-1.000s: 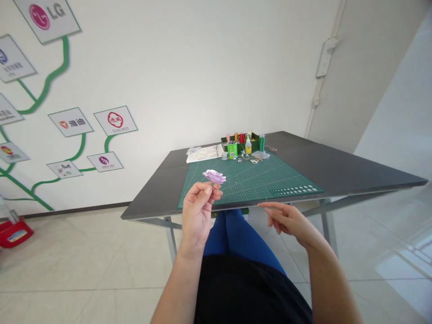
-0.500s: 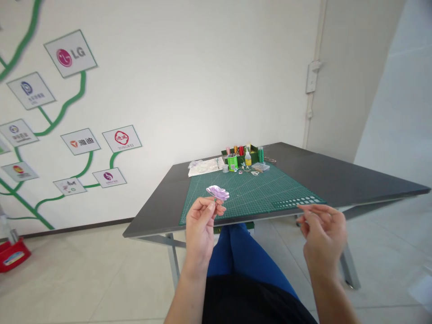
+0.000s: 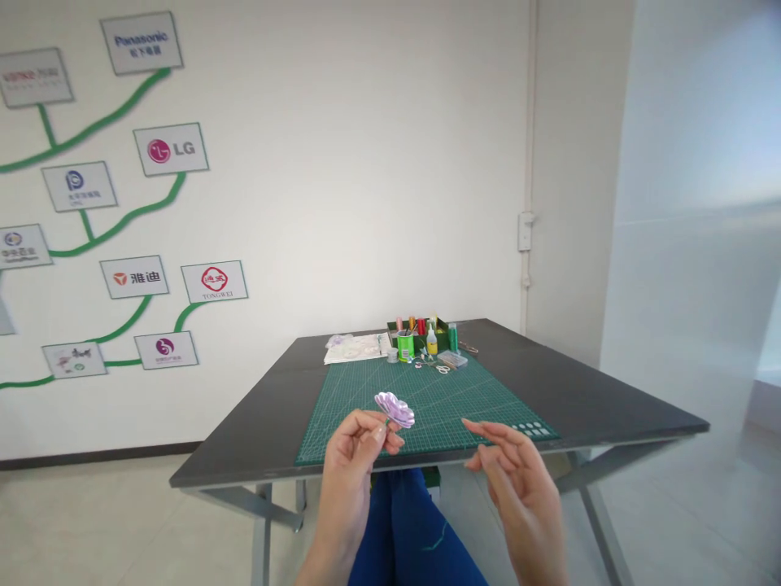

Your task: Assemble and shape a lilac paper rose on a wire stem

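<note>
My left hand point(image 3: 354, 464) pinches the stem of a pale purple artificial flower point(image 3: 395, 408) between thumb and fingertips. The bloom tilts to the right above the near part of a green cutting mat point(image 3: 347, 399). To its right, my right hand point(image 3: 516, 484) hovers by the table's front edge, index finger stretched out and thumb apart from it. I make out nothing held in that hand. A piece of green thread point(image 3: 436, 541) shows over my blue trousers, below and between the hands.
At the mat's far end stand a green box point(image 3: 442, 332) with thread spools, a bright green can point(image 3: 405, 347) and a glue bottle point(image 3: 432, 340). Small scissors point(image 3: 442, 369) and a clear case point(image 3: 452, 359) lie nearby. White sheets point(image 3: 354, 348) lie to their left.
My right hand has come leftward toward the flower, and its fingers have spread. The left hand still holds the flower, now tilted more. My view has turned and shifted; the green thread now shows.
</note>
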{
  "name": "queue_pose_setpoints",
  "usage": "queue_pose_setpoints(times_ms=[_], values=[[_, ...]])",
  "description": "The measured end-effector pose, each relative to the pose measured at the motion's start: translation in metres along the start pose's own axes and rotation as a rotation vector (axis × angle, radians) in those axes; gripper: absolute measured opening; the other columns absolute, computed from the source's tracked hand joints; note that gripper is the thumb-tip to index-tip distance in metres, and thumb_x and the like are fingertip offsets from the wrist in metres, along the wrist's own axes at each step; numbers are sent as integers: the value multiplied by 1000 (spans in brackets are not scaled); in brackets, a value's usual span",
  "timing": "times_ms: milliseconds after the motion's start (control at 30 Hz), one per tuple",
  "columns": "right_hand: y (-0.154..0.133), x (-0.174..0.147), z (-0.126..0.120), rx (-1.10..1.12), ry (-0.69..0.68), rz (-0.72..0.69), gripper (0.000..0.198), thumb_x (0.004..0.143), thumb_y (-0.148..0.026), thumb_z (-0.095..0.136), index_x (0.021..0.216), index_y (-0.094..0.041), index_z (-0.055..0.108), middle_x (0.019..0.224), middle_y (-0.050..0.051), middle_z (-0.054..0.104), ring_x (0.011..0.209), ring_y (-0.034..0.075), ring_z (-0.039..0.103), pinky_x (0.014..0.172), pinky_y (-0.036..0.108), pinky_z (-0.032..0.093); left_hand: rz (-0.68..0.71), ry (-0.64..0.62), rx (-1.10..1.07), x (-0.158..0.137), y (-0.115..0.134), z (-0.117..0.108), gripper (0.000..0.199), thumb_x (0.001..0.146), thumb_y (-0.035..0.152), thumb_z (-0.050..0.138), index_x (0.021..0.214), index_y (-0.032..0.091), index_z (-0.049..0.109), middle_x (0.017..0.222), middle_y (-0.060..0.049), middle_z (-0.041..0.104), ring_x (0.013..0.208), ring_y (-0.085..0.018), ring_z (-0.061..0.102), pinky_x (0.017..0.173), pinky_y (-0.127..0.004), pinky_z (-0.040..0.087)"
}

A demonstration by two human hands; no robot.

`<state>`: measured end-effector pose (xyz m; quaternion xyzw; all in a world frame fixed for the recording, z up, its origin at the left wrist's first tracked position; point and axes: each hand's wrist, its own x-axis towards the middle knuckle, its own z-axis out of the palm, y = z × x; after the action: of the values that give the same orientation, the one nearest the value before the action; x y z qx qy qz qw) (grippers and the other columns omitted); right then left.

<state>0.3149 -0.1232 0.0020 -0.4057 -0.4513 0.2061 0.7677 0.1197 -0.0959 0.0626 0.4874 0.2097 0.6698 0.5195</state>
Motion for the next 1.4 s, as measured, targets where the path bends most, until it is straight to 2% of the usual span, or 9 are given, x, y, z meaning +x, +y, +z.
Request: queue_pose_setpoints(times_ms=[233,567,733,833,900,967,1033,1167,1400], values=[[-1,-4,16,50,-284,75,46,98,-50,71,132,-20,65,143,22,69,70,16,71,78,33,64,16,-59,1,-2,4,4,37,80,46,90,73,15,72,80,-3,70,71,-13,66,73,-23,52],[-18,-28,54,221,-421,256,69,87,-62,80,143,-25,63,147,21,66,54,12,65,62,34,62,6,-132,-34,-5,6,2,35,83,46,88,77,15,71,78,-3,70,71,-13,67,75,-24,52],[-16,-26,58,183,-539,285,74,85,-65,80,144,-24,62,127,19,74,39,3,46,41,24,46,-12,-146,-65,-8,3,6,36,81,45,88,76,15,68,79,-4,70,71,-14,66,74,-25,52],[-15,-25,59,175,-579,287,73,84,-67,79,140,-22,65,116,17,77,41,7,54,36,19,32,-24,-150,-84,-10,4,6,37,81,45,88,77,16,67,76,-4,70,69,-14,65,72,-25,52],[-15,-24,58,155,-619,306,74,85,-69,77,139,-20,66,91,10,77,41,10,58,35,17,28,-21,-150,-94,-10,5,5,35,82,45,88,78,16,67,75,-3,70,68,-14,64,71,-25,52],[-16,-23,57,110,-652,326,75,87,-72,73,136,-16,67,62,0,65,38,9,51,36,16,28,8,-146,-88,-10,6,3,35,83,44,87,77,16,68,75,-3,70,70,-15,65,74,-26,53],[-17,-22,55,70,-660,321,75,88,-74,71,131,-13,70,48,-8,49,35,7,39,38,17,29,41,-137,-75,-9,7,2,35,83,44,87,75,16,68,75,-3,69,74,-16,67,78,-27,53],[-22,-19,50,44,-646,283,73,90,-77,66,120,-11,74,44,-10,39,37,6,28,40,19,26,45,-123,-78,-7,7,0,35,82,45,87,76,16,67,74,-2,69,72,-15,66,79,-28,52],[-32,-18,42,43,-631,259,64,98,-68,60,123,-10,74,43,-10,36,37,7,27,42,20,25,50,-101,-25,-4,13,-7,34,84,45,85,78,16,67,76,-4,71,67,-13,62,74,-27,50]])
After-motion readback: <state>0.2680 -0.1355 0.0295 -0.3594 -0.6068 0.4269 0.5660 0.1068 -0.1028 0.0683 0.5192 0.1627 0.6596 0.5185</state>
